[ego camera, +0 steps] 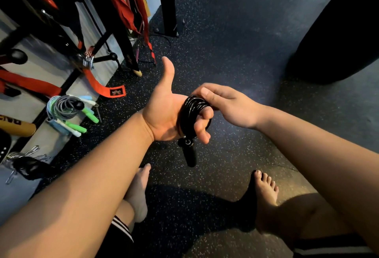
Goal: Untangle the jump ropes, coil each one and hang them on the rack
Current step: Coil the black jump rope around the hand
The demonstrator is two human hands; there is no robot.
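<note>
A black jump rope (189,112) is wound in several loops around the fingers of my left hand (166,110), palm up and thumb raised. One black handle (189,154) dangles below that hand. My right hand (223,102) reaches over from the right and pinches the top of the coil. At the left, coiled jump ropes with green, white and pale blue handles (69,112) hang on a peg of the black wall rack (67,32).
Red straps (123,1) and bands hang from the rack. A black upright post (167,1) stands behind it. A large black punching bag (338,32) fills the right. My bare feet (264,194) rest on speckled rubber floor (235,42).
</note>
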